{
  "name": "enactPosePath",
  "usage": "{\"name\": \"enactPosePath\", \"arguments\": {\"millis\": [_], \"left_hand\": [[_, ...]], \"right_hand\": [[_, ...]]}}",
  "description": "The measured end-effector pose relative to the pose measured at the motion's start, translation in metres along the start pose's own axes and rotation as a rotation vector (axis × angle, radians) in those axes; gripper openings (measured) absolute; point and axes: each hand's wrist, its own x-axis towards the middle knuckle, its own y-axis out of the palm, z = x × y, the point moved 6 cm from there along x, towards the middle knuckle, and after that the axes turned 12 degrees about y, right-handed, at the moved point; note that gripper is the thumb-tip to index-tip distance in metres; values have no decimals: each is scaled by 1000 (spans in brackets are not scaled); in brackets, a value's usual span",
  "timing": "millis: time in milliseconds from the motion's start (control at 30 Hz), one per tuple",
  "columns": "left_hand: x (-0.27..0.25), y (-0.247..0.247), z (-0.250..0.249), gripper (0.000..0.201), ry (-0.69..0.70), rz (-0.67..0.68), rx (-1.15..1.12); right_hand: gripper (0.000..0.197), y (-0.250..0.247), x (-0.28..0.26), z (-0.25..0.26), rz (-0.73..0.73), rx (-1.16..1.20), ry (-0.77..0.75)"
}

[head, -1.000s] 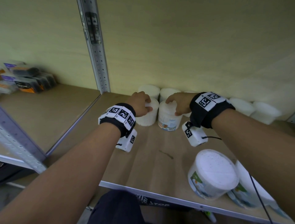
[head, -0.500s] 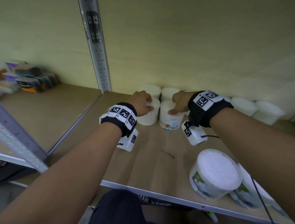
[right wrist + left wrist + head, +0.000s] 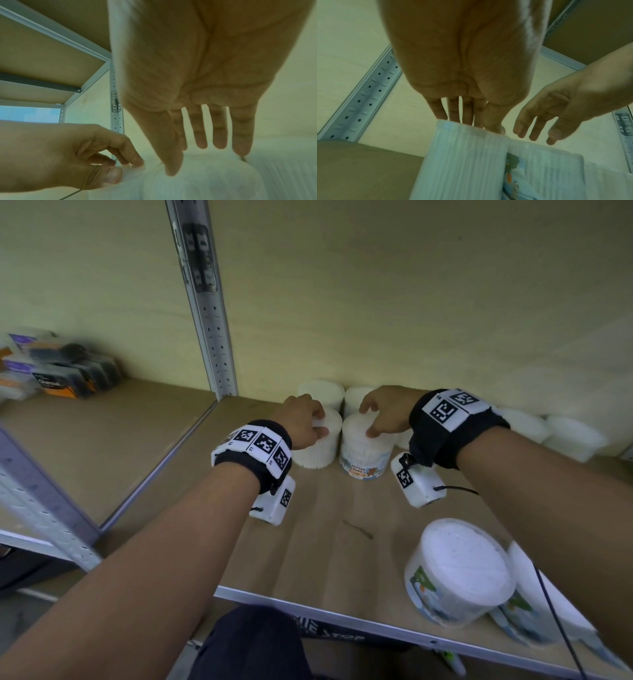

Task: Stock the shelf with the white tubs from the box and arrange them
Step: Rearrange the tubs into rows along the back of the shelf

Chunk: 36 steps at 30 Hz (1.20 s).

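Two white tubs stand side by side on the wooden shelf (image 3: 325, 529), in front of a back row of tubs. My left hand (image 3: 308, 424) grips the top rim of the plain left tub (image 3: 317, 448), thumb on the near edge and fingers curled over the lid. In the left wrist view that hand (image 3: 471, 121) lies on the same tub (image 3: 462, 162). My right hand (image 3: 380, 414) hovers over the labelled "Cotton Buds" tub (image 3: 363, 453), fingers straight and spread. The right wrist view shows the right hand (image 3: 197, 152) loose above this tub (image 3: 205, 184), only the thumb touching.
More white tubs (image 3: 568, 436) line the back wall to the right. Two larger labelled tubs (image 3: 459, 573) lie tilted at the front right, by the metal shelf edge (image 3: 342, 616). A perforated upright (image 3: 209, 313) divides the bays; dark packaged boxes (image 3: 61, 374) sit in the left bay.
My right hand has loosened from the labelled tub's top, its fingers now straight and spread. The left hand keeps its hold on the plain tub.
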Motion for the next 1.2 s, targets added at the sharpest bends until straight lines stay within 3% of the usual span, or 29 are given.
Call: {"name": "enactPosePath", "arguments": {"millis": [167, 733, 1067, 1200], "left_hand": [[-1, 0, -1, 46, 4, 2, 11], [3, 1, 3, 45, 21, 10, -29], [10, -5, 5, 41, 80, 158, -39], [7, -10, 5, 50, 110, 201, -143]], "right_hand": [[66, 9, 3, 0, 36, -42, 54], [70, 9, 4, 1, 6, -122, -24], [68, 10, 4, 5, -9, -132, -68], [64, 10, 3, 8, -6, -175, -53]]}}
